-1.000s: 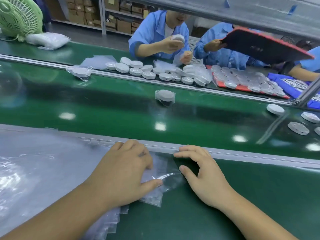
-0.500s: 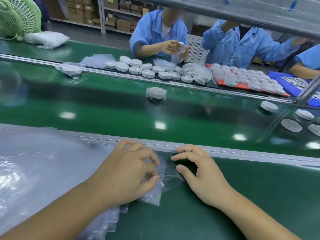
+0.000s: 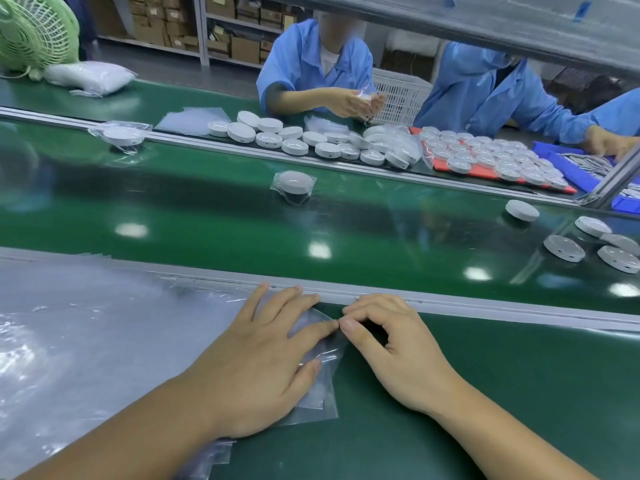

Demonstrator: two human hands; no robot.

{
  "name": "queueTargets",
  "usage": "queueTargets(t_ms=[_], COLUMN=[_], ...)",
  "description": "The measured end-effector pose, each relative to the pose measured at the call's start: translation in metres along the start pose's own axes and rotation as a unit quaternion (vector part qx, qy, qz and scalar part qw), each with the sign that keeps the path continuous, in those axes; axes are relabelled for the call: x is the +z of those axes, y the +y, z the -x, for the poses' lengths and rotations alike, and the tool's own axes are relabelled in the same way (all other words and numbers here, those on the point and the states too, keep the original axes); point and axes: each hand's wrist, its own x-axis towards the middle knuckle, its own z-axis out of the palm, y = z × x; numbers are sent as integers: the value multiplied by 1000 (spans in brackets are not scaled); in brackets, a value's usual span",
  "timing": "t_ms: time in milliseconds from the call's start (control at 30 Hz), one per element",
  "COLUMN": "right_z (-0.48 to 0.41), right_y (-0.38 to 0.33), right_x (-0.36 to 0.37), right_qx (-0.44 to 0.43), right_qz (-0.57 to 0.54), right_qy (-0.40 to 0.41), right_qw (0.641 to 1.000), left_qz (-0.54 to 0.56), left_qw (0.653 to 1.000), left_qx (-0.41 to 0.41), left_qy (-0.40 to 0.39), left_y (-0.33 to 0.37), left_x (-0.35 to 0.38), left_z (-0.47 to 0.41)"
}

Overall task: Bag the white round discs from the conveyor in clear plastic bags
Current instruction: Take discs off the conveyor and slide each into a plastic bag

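Note:
My left hand (image 3: 266, 358) lies flat with straight fingers on a clear plastic bag (image 3: 323, 393), the top one of a spread stack of bags (image 3: 86, 341) on the near table. My right hand (image 3: 391, 348) is curled, its thumb and forefinger pinching that bag's right edge, next to my left forefinger tip. On the green conveyor belt (image 3: 207, 220), several loose white round discs (image 3: 563, 248) lie at the far right. A bagged disc (image 3: 293, 183) sits mid-belt, and another bagged disc (image 3: 123, 136) lies far left.
A metal rail (image 3: 485, 306) separates my table from the belt. Across it, people in blue coats work beside a pile of discs (image 3: 294, 140), a red tray of discs (image 3: 491, 161) and a white basket (image 3: 398, 91). A green fan (image 3: 31, 29) stands far left.
My right hand's fingers curled in and closed on the bag's edge. My left hand's fingers flattened and spread over the bag. The discs on the belt drifted left.

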Motion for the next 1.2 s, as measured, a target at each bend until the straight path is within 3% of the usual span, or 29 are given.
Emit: queueTargets(t_ms=[300, 600, 833, 1200], right_z=[4, 3, 1, 3], right_y=[-1, 1, 0, -1], right_x=[5, 7, 6, 7], right_qx=[-11, 17, 30, 27], right_qz=[56, 42, 39, 55], right_qy=[-8, -8, -3, 7], right_qw=[998, 999, 999, 998], left_qz=[-9, -95, -32, -12], left_qw=[999, 993, 987, 995], left_qx=[-18, -52, -66, -102], left_qy=[-25, -44, -145, 5], left_y=[0, 18, 12, 15], left_x=[4, 2, -10, 3], left_z=[0, -1, 1, 19])
